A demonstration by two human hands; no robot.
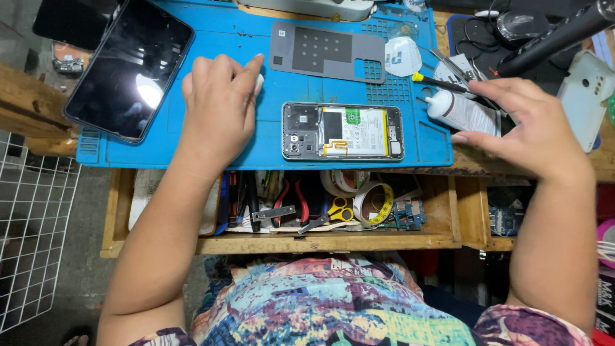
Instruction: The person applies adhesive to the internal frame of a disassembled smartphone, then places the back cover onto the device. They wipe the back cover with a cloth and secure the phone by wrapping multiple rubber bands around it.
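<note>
Nearest, both forearms reach out from a body in a patterned, many-coloured shirt. The left hand [218, 102] lies palm down with fingers curled loosely on the blue silicone work mat [256, 150], a small white object just showing at its fingertips; whether it grips that object cannot be told. The right hand [532, 125] hovers with fingers spread over the right end of the bench [474, 168], its fingertips just beside a white plastic squeeze bottle [462, 112] lying on its side, not clamped on it. Below the mat an open wooden drawer [288, 243] holds red-handled pliers [291, 198], yellow-handled scissors [338, 210], rolls of tape [368, 198] and a small blue circuit board [409, 214]. Between the hands, on the mat, lies an opened smartphone with its back removed [343, 131], the white battery and boards showing. Farther left a black glass phone screen [128, 67] rests at an angle across the mat's corner. Farther still sits a grey rectangular phone back panel [320, 51], and a yellow-handled screwdriver [439, 81] near the bottle. A white wire grid [32, 224] stands at the near left.
</note>
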